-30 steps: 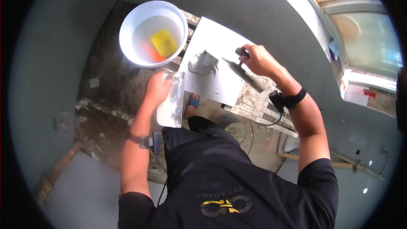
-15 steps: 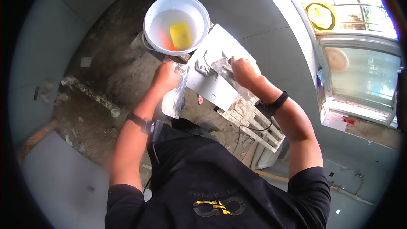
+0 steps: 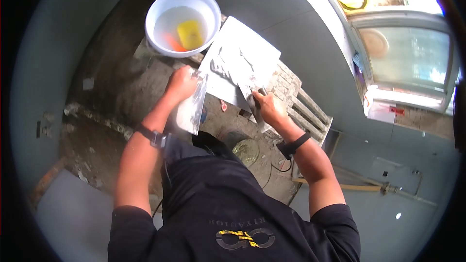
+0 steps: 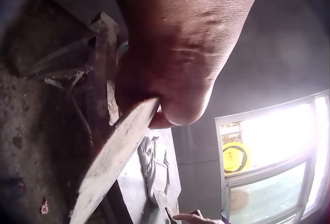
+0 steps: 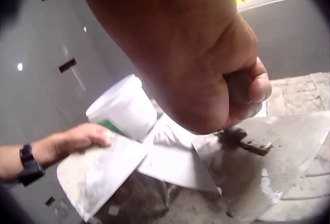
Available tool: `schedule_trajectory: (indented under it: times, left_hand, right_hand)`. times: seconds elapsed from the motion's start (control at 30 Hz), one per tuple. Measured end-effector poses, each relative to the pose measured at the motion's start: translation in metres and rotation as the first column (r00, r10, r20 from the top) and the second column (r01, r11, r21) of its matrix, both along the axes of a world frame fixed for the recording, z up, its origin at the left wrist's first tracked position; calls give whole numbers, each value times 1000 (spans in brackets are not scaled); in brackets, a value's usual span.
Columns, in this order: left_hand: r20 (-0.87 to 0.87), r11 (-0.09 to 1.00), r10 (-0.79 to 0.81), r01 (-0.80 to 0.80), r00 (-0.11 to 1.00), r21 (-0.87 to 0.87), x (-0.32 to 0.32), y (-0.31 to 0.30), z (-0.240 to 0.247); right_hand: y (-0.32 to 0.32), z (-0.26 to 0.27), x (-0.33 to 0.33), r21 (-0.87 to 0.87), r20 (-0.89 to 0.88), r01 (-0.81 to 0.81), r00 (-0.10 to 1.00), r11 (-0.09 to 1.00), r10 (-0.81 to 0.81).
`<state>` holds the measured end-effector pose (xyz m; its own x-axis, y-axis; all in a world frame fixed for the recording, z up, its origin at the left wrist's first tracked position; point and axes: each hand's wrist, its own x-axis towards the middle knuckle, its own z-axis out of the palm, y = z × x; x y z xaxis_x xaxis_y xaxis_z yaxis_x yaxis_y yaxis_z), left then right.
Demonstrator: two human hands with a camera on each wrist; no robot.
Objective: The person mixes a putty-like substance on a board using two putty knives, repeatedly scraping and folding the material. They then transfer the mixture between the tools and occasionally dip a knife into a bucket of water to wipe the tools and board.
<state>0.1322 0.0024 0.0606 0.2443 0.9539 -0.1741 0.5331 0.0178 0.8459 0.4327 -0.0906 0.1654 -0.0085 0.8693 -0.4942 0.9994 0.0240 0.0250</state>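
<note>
A white board [image 3: 232, 51] carries a mound of grey paste [image 3: 221, 65]. The left hand [image 3: 181, 83] grips a flat, pale-smeared blade [image 3: 192, 109] by its upper edge, left of the board; in the left wrist view the blade [image 4: 116, 159] slants down from the fist. The right hand [image 3: 272, 108] holds a trowel by its dark handle [image 5: 238, 87], fingers curled round it. Its broad metal plate [image 5: 278, 157] lies over the board's lower right part, its far end by the paste. The board [image 5: 175, 159] shows between both tools in the right wrist view.
A white bucket [image 3: 154, 36] of water with a yellow thing [image 3: 190, 35] in it stands left of the board. The board rests on a slatted, stained bench [image 3: 310, 111]. A window [image 3: 403, 58] is at the right; a pipe [image 3: 104, 121] lies on the floor at the left.
The right hand has moved down and towards the body, turning the trowel so that its plate reaches back over the board. The left hand still holds its blade beside the board. The head view has shifted.
</note>
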Motion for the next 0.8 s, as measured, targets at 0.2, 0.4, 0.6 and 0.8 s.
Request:
schedule_trajectory:
  times: [0.2, 0.4, 0.6, 0.8]
  left_hand:
    - [314, 949, 14, 86, 949, -302, 4, -7, 34]
    - [684, 697, 419, 271, 597, -664, 43, -19, 30]
    - [602, 443, 587, 408, 541, -798, 83, -15, 44]
    - [552, 393, 540, 391, 635, -833, 105, -13, 17]
  right_hand:
    - [-10, 32, 26, 272, -435, 214, 897, 938, -79]
    - [-41, 40, 32, -466, -817, 681, -85, 565, -571]
    - [-57, 16, 27, -535, -835, 652, -310, 537, -455]
    - [-60, 28, 23, -334, -921, 622, -56, 708, -386]
